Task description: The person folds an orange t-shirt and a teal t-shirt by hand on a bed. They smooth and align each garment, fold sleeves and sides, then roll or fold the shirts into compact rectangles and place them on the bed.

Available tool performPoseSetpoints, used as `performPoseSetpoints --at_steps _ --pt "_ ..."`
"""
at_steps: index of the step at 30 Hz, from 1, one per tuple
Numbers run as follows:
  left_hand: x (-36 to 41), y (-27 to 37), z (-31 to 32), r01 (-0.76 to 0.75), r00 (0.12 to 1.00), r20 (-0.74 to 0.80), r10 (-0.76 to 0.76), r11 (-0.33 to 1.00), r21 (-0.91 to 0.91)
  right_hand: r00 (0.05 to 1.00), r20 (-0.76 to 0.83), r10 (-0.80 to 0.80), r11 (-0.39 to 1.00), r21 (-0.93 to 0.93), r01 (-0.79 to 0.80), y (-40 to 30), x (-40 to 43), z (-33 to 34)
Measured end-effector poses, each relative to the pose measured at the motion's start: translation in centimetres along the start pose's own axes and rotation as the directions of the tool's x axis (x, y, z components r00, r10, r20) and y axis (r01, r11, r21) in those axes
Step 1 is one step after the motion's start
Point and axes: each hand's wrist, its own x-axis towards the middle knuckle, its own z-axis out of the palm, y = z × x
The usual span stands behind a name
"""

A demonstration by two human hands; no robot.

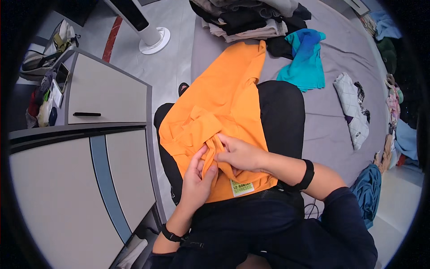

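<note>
An orange garment [221, 87] lies spread over my lap, across both thighs in black trousers [282, 114]. My left hand [200, 181] pinches a folded edge of its cloth between thumb and fingers. Right beside it, my right hand [237, 153] grips the same bunched fold, its fingertips partly hidden in the fabric. Near my waist a pale patch with green printing [242, 188] shows on the orange cloth. Whether the gathered part is a collar, sleeve or hem I cannot tell.
I sit at the edge of a bed with a grey sheet [322, 134]. On it are a stack of folded clothes [248, 20], a blue-teal garment [305, 64] and a white quilted-pattern cloth [351, 111]. A cabinet [107, 90] stands left; a white round-based appliance [154, 42] stands on the floor.
</note>
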Motion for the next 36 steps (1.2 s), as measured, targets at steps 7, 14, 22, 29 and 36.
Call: performPoseSetpoints --at_steps 7,14,22,29,36 --pt "0.2 4.6 -0.4 0.086 0.993 -0.1 -0.065 0.973 0.215 0.996 0.026 -0.083 0.996 0.044 0.082 -1.7 -0.8 0.2" --pt "0.3 5.8 -1.0 -0.452 0.856 -0.009 0.517 0.757 0.472 0.958 -0.071 -0.279 0.96 -0.02 0.278 -2.8 -2.6 0.0" --pt "1.9 2.1 0.7 -0.201 0.971 -0.048 0.234 0.91 0.362 0.993 -0.001 -0.118 0.99 0.076 0.118 -0.8 -1.0 -0.9" --pt "2.0 3.5 0.3 -0.178 0.978 -0.027 0.209 0.89 0.419 0.984 -0.051 -0.17 0.985 0.028 0.171 -1.1 -1.1 -1.0" --pt "4.2 3.8 0.2 -0.173 0.971 -0.106 0.216 0.932 0.317 0.983 -0.046 -0.176 0.984 -0.034 0.175 -0.9 -1.0 -0.9"
